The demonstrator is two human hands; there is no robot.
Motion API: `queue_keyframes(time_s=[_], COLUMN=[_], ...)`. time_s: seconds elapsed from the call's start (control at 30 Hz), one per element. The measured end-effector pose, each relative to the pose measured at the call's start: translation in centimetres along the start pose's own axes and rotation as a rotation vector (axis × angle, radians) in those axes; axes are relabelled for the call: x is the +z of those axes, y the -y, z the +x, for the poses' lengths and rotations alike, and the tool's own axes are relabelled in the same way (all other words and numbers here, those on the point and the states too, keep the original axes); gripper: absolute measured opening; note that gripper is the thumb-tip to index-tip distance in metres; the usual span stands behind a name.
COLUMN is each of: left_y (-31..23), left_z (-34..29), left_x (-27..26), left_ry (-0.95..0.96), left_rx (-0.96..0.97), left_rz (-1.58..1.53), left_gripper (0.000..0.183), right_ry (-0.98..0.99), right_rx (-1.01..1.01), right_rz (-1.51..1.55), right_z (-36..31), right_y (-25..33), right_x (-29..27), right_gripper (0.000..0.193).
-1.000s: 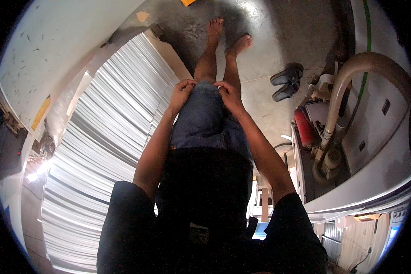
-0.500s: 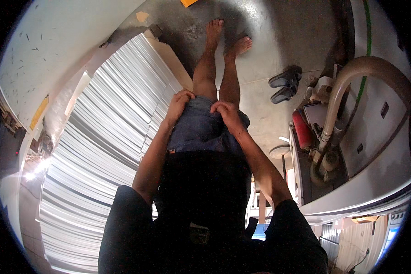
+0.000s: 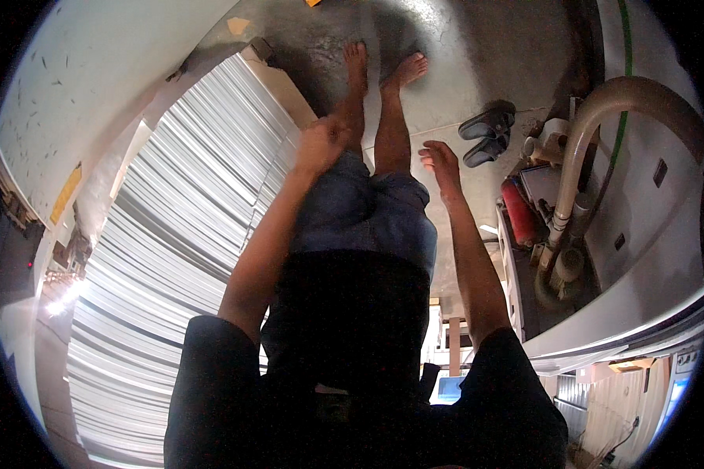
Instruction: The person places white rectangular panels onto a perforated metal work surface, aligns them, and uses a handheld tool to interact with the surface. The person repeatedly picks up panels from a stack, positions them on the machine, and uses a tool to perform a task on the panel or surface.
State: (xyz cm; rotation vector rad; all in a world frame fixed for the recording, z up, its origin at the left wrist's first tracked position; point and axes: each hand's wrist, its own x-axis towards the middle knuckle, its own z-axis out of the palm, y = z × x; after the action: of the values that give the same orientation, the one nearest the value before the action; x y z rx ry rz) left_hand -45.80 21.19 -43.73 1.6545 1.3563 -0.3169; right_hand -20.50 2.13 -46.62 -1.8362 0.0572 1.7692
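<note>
My blue denim shorts [image 3: 391,223] cover my thighs, below a black top. In front of my left knee, my left hand [image 3: 323,146] is raised above the leg; motion smears its fingers, so their closure does not show. My right hand [image 3: 441,166] is held out beside my right knee, off the cloth, with its fingers loosely bent and apart and nothing in them. Both my bare feet rest on the floor [image 3: 461,94].
A stack of long pale strips [image 3: 172,258] fills my left side, next to a white panel [image 3: 94,78]. To the right lie dark sandals [image 3: 489,133]. Beyond them are a red cylinder [image 3: 520,211] and a thick curved hose [image 3: 571,164] by a white cabinet [image 3: 649,234].
Both hands have come off the shorts' hems. The left has moved forward and slightly right, the right outward to the right. My feet have shifted slightly.
</note>
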Motion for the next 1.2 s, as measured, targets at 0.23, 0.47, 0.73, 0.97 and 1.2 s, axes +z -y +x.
queue_keyframes(time_s=[0.23,0.47,0.73,0.97,1.2], left_y=[-2.6,-0.8,-2.5,-2.9,-3.2], left_z=[-4.1,-4.2,-5.4,-7.5,-8.3], left_x=[8.9,9.2,6.4,4.4,3.7], left_ry=[0.451,0.519,0.426,0.561,0.349], left_rx=[0.032,-0.007,0.108,0.026,0.145], left_rz=[0.090,-0.125,-0.447,-0.616,-0.430], left_gripper=[0.041,0.043,0.030,0.028,0.026], right_ry=[0.193,-0.037,-0.095,0.013,0.077], right_rx=[-0.110,-0.125,-0.129,-0.133,-0.274], right_rz=[0.154,-0.066,-0.208,-0.326,-0.451], right_z=[-2.6,-3.9,-4.9,-5.2,-4.2], right_y=[-11.2,-8.3,-4.2,-3.2,-1.1], right_x=[-1.6,1.5,3.7,3.3,2.7], right_gripper=[0.032,0.017,0.048,0.043,0.025])
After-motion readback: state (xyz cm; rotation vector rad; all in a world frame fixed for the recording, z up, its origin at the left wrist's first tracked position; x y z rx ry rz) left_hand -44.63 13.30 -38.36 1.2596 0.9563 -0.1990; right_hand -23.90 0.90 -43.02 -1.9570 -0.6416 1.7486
